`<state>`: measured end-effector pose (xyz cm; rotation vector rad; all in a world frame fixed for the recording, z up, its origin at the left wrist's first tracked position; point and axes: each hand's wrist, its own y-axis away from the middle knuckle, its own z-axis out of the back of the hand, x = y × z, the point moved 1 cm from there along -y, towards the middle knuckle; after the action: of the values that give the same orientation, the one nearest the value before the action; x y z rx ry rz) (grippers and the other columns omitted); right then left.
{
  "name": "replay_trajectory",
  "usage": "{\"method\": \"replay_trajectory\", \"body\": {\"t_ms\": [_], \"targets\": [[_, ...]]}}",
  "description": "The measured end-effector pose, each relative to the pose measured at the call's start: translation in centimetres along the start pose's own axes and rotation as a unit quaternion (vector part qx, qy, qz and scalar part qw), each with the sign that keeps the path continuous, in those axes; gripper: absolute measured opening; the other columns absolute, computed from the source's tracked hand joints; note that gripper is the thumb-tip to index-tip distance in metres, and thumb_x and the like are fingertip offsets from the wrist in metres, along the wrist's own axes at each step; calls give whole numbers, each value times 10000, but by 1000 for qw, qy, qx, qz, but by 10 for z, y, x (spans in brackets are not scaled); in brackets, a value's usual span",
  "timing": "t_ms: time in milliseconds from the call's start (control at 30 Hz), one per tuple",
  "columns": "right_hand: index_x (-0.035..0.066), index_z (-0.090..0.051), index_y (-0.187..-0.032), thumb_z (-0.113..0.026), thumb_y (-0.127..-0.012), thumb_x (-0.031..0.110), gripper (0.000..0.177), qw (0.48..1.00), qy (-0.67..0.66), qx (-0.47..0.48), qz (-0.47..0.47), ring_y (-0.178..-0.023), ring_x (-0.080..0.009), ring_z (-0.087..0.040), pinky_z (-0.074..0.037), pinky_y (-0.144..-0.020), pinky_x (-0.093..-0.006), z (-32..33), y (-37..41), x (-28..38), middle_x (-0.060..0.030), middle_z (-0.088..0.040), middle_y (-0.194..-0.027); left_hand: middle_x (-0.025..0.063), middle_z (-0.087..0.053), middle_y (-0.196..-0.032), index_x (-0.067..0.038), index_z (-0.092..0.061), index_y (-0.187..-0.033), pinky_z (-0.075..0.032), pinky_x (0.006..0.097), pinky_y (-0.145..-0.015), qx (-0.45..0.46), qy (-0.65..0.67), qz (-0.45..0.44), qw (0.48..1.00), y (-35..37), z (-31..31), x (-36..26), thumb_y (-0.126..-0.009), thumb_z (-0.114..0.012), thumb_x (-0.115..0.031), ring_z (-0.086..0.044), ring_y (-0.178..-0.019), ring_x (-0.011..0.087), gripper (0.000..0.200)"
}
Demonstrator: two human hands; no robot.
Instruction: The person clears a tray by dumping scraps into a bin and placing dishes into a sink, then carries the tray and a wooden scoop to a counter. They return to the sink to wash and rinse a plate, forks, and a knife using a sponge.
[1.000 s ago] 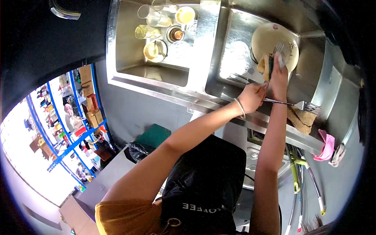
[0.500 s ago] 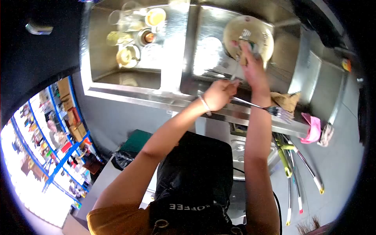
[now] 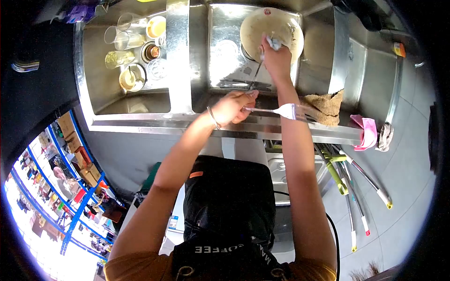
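My left hand, a bracelet at its wrist, is closed around a fork. The fork's blurred tines point right, across my right forearm. My right hand reaches over the right sink basin, its fingers wrapped round a small pale, foamy scrubbing pad. Behind that pad is a large cream plate with a red mark on its rim. A thin metal utensil slants between my two hands. More dark cutlery lies on the basin floor just beyond my left hand.
In the left basin are several clear cups and jars with yellowish contents. A brown cloth and a pink cloth hang on the sink's front edge. Long-handled tools lean at lower right. Shelving stands at left.
The whole view has shifted, so the sink appears further left. The fork in my left hand has swung up to nearly level. My right hand still holds the pad over the plate.
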<state>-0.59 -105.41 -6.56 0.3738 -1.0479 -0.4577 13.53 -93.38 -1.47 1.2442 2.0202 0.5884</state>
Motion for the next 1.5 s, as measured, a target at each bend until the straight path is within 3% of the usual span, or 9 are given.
{"method": "replay_trajectory", "body": {"t_ms": [233, 333, 500, 600, 967, 1133, 1367, 1433, 1500], "targets": [[-23, -472, -1274, -430, -846, 679, 823, 924, 309, 207, -91, -907, -300, -653, -477, -860, -369, 34, -39, -95, -184, -671, -925, -49, -333, -517, -90, -528, -705, -245, 242, -407, -143, -363, 27, 920, -11, 83, -9, -956, -504, -405, -302, -438, 68, 403], [-1, -243, -1432, -407, -909, 569, 791, 805, 506, 305, -45, -1138, -318, -552, -435, -966, -362, 34, -28, -126, -208, -545, -1258, 207, -639, -823, 20, -618, -824, -457, 400, -797, -127, -634, 28, 762, -22, 79, -26, -966, -429, -400, -601, -813, 368, 482], [17, -265, -1434, -539, -836, -16, 658, 721, 598, 347, -48, -1208, -354, -494, -446, -963, -418, 33, -60, -229, -192, -407, -1407, 97, -588, -683, -8, -628, -845, -447, 356, -635, -83, -562, 53, 821, -60, 85, -23, -961, -444, -457, -563, -655, 222, 500], [-30, -267, -1406, -582, -816, 42, 672, 672, 588, 438, -106, -1259, -338, -434, -421, -992, -388, 47, -55, -181, -222, -335, -1437, 65, -532, -645, -4, -614, -889, -442, 323, -594, -99, -493, 88, 860, -79, 102, -14, -956, -442, -488, -528, -622, 170, 518], [19, -613, -1025, -631, -785, 44, 243, 780, 595, 187, 46, -1043, -337, -599, -529, -812, -441, 32, -27, -92, -180, -612, -1110, 175, -603, -1177, -44, -639, -1129, -401, 392, -980, -82, -797, 103, 589, -101, 108, -3, -943, -326, -557, -542, -1135, 324, 630], [-10, -519, -1063, -747, -643, 151, 504, 768, 481, 322, 273, -1016, -360, -565, -480, -887, -429, -32, -3, -121, -201, -579, -1070, 119, -617, -1185, -44, -652, -1110, -412, 367, -990, -93, -779, 98, 612, -120, 116, 9, -913, -468, -508, -555, -1145, 261, 537], [16, -556, -779, -598, -719, 125, 131, 673, 376, 298, 562, -768, -300, -591, -506, -718, -420, -85, -21, -190, -124, -589, -766, 179, -563, -1256, -3, -593, -1191, -455, 381, -959, -32, -802, 208, 559, -171, 170, 38, -866, -582, -174, -534, -1186, 277, 367], [31, -543, -766, -548, -744, 127, 98, 724, 371, 282, 509, -693, -278, -573, -501, -657, -402, -99, -28, -218, -112, -566, -723, 166, -562, -1265, -27, -598, -1198, -465, 410, -942, 66, -841, 267, 466, -197, 201, 63, -877, -570, -179, -535, -1188, 277, 357], [42, -547, -775, -517, -774, 118, 81, 688, 456, 263, 499, -670, -266, -583, -507, -613, -379, -94, -15, -203, -123, -563, -716, 125, -569, -1272, -85, -611, -1201, -474, 397, -916, -66, -820, 231, 520, -190, 188, 63, -888, -565, -170, -540, -1187, 276, 327]]}}
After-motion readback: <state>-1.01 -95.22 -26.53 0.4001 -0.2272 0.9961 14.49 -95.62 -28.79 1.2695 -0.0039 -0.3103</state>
